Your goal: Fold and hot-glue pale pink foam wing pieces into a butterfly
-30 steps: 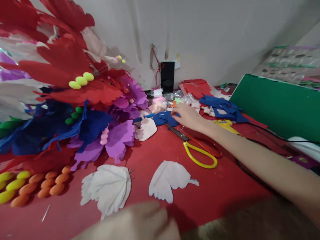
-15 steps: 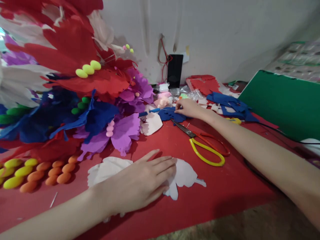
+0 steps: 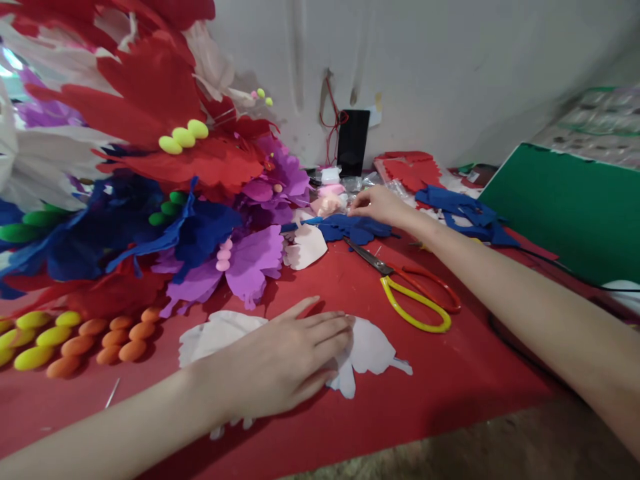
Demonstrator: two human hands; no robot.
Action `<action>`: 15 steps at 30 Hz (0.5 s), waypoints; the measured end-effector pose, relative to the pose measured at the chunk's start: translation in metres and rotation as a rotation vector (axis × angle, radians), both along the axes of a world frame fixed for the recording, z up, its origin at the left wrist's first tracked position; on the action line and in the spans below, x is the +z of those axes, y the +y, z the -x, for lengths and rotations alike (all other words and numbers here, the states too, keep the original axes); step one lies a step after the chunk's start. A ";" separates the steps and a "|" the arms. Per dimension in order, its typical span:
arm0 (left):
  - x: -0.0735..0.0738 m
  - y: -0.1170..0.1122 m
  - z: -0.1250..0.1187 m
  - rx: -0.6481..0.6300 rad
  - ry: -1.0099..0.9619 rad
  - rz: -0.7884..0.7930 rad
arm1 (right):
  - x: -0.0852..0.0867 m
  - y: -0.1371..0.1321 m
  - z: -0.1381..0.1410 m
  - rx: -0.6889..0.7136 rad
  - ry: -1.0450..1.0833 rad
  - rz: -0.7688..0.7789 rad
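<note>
Under the left hand (image 3: 285, 360), a white cutout (image 3: 371, 347) lies stem (image 3: 401, 366) rightward.

White cutout (image 3: 373, 343), blue cutout (image 3: 356, 230), yellow-and-red-handled scissors (image 3: 385, 269), red tabletop (image 3: 380, 417), green board (image 3: 575, 213)

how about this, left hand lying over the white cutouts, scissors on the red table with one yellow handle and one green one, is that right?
Not quite: the head view shows the scissors are yellow-and-red handled, not yellow-and-green. The left hand does lie over the white cutouts.
</note>
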State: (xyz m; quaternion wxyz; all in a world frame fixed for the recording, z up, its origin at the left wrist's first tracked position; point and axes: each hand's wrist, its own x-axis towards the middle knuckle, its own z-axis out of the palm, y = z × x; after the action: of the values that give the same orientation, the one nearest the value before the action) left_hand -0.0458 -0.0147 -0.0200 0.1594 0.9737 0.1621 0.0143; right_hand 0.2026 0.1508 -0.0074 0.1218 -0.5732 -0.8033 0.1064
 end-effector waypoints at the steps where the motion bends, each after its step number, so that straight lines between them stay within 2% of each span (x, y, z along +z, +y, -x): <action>1: 0.000 0.000 0.000 0.001 -0.002 -0.002 | 0.001 -0.002 0.001 0.004 0.031 -0.014; 6: 0.001 0.001 0.001 0.030 -0.029 -0.017 | 0.014 -0.019 0.016 0.043 0.248 -0.126; 11: 0.003 0.005 0.003 0.062 -0.011 0.023 | 0.047 -0.056 0.028 0.161 0.416 -0.274; 15: 0.004 0.010 0.006 0.020 -0.013 0.112 | 0.069 -0.095 0.024 0.298 0.313 -0.377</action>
State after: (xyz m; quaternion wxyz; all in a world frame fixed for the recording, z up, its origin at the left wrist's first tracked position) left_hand -0.0522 -0.0047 -0.0161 0.2148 0.9614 0.1713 0.0133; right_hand 0.1784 0.0558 0.0614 0.3319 -0.3926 -0.8557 0.0591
